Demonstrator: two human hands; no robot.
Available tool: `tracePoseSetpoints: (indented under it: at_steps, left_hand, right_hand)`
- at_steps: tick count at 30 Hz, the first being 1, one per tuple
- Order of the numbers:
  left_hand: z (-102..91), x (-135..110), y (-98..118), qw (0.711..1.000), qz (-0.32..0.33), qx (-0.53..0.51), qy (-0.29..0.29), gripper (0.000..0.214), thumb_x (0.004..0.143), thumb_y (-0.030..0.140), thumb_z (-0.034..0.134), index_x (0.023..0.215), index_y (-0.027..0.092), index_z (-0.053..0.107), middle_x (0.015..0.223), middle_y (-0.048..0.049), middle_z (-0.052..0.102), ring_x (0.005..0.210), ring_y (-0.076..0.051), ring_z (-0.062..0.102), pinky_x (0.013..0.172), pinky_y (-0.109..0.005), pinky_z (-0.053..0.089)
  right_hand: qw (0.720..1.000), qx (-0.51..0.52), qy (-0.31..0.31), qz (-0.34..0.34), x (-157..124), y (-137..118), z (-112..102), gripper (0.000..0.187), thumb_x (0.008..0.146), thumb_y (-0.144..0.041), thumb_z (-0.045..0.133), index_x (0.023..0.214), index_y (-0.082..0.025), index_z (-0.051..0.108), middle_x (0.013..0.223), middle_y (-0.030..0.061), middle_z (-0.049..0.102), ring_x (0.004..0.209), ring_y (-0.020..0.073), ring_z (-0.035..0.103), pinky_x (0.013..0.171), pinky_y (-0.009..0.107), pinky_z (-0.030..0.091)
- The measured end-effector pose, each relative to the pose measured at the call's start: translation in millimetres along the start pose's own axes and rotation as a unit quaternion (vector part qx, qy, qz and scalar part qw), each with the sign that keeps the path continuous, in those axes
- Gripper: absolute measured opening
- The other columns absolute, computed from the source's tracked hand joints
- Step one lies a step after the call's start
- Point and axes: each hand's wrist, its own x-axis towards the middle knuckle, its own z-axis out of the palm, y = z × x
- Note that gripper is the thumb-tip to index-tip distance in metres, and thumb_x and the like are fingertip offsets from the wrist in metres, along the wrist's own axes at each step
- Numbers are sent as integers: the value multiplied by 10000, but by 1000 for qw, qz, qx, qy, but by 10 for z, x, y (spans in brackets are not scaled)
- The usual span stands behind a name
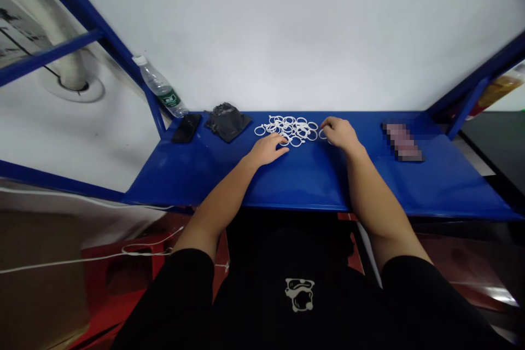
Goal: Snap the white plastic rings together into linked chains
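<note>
- A blue steel bench (303, 188) stands against a white wall (287, 27), carrying a water bottle (161, 87) propped on its frame, a black phone (186, 128), a crumpled dark bag (227, 121) and a pixelated object (402, 142)
- White plastic rings (289, 128) lie interlinked in a loose heap mid-bench
- The left hand (266, 150) lies relaxed and open against the heap's near edge, holding nothing
- The right hand (340, 134) curves at the heap's right edge beside a ring; any pinch is hidden
- Risk: interlinked rings could drag neighbours along, and a careless tug might scatter them toward the phone or over the bench edge
</note>
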Motion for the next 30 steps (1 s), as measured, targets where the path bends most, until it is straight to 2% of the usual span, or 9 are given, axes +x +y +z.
tracePoseSetpoints:
  at_steps: [3,5,12,16,21,24,30]
  left_hand:
    - [-3,0,8,1000,-4,5,0,247,1093,329,777,1317,231,807,1357,-90,790,1238,-280,761,1060,-430,618]
    - [-5,2,0,1000,-9,5,2,236,1091,322,776,1306,233,813,1339,-90,794,1209,-273,767,1032,-416,621]
    - [-12,16,-65,998,-53,14,25,154,1067,253,792,1214,236,834,1193,-80,807,1101,-257,771,939,-381,606]
    - [-48,16,-50,994,-94,25,39,57,1059,258,800,1096,240,838,1182,-79,812,1082,-263,767,930,-383,599]
    - [-90,15,-8,987,-144,49,46,60,1067,257,784,1088,251,840,1176,-83,821,1105,-281,764,949,-395,592]
    - [-93,15,-1,986,-153,52,50,76,1069,265,779,1109,247,841,1197,-90,820,1108,-283,761,944,-393,590]
    - [-84,12,20,990,-124,22,70,107,1079,306,780,1137,237,837,1252,-84,823,1135,-265,763,982,-384,594]
  right_hand:
    - [997,-27,-70,10,63,82,46,333,913,-204,599,1097,-225,876,1118,135,860,1039,318,768,904,439,580]
    - [994,-46,-95,12,85,100,78,324,916,-204,609,1077,-234,888,1154,133,864,1059,324,771,911,447,587]
    - [987,-93,-124,34,115,285,-10,334,891,-200,661,1071,-284,929,1176,123,869,1058,341,783,890,471,593]
    - [989,-98,-112,15,110,399,-58,474,880,-187,668,1276,-295,903,1259,131,848,1114,359,783,935,491,601]
    - [996,-69,-16,-61,40,177,131,563,958,-226,624,1496,-254,786,1487,177,741,1267,394,744,1059,540,608]
    - [992,-55,-34,-111,-8,-13,270,633,957,-234,629,1585,-223,706,1578,185,699,1340,401,714,1106,540,596]
    - [985,-38,-72,-151,-111,-279,415,508,1011,-298,610,1496,-210,735,1442,177,778,1264,363,743,1080,496,587]
